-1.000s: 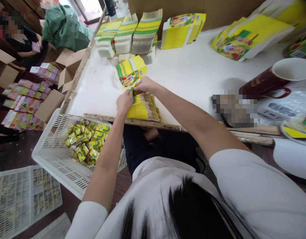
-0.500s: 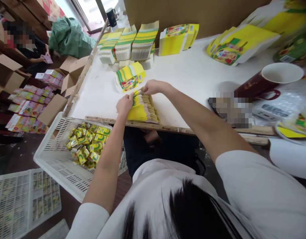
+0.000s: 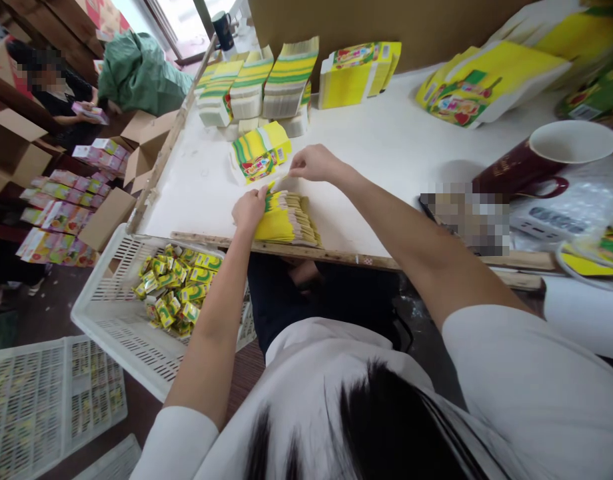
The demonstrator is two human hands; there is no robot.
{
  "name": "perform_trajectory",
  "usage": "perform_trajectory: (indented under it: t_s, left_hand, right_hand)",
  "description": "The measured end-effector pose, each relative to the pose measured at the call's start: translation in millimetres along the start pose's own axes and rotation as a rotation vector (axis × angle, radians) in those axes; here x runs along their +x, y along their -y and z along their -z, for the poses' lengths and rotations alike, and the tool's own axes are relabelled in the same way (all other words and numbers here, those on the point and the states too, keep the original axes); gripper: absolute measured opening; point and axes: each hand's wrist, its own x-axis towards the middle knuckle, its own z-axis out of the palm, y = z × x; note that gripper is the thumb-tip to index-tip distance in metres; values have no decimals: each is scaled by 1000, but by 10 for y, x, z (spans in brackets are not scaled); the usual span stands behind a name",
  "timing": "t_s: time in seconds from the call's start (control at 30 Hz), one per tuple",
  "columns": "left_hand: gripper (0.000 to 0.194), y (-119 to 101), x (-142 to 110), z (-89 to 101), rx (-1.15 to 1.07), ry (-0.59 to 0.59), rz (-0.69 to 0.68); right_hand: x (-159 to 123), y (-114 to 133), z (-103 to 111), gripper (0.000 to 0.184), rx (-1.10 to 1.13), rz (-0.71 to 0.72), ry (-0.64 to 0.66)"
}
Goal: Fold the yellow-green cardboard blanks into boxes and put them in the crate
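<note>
Work at a white-topped surface (image 3: 364,190), seen from the head. A fanned pile of flat yellow cardboard cartons with pale edges (image 3: 286,223) lay along the near wooden edge strip (image 3: 336,256), between the person's forearms. The left grip (image 3: 248,210) was pinched at the pile's far left corner, thumb and fingertips apparently closed on the cardboard there. The right grip (image 3: 316,163) hung just beyond the pile's far side, fingers curled with their tips near the thumb; whether they met, or had hold of a carton edge, could not be told.

Likely faults: because the fan lay so near the strip, an uneven push from the left grip might slide cartons over the edge; pinching too thick a layer might draw out several at once; a loose pinch might let the fan spread. A low sweep of the right grip might disturb the yellow-and-green stack of printed flat cartons (image 3: 261,155) near it.

Relative to the grips, the pile lay to the right of the left one and nearer the body than the right one.
</note>
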Motion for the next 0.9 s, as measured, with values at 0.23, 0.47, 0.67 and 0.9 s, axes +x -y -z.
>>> perform_trajectory:
  t_s: [0.23,0.47,0.67,0.9]
  left_hand:
    - [61,-2,22,-19,18,-1,8]
    - [70,3,13,-27,9,-8,0]
    - [65,-3,5,-25,23,-4,5]
    - [61,-4,2,-23,17,-3,3]
  right_hand:
    - [-52,7,-165,23,-240,123,-34]
    - [-142,75,-203,26,-355,170,-19]
    - [-225,170,-202,28,-424,175,15]
    - [-209,117,-231,28,-352,162,-49]
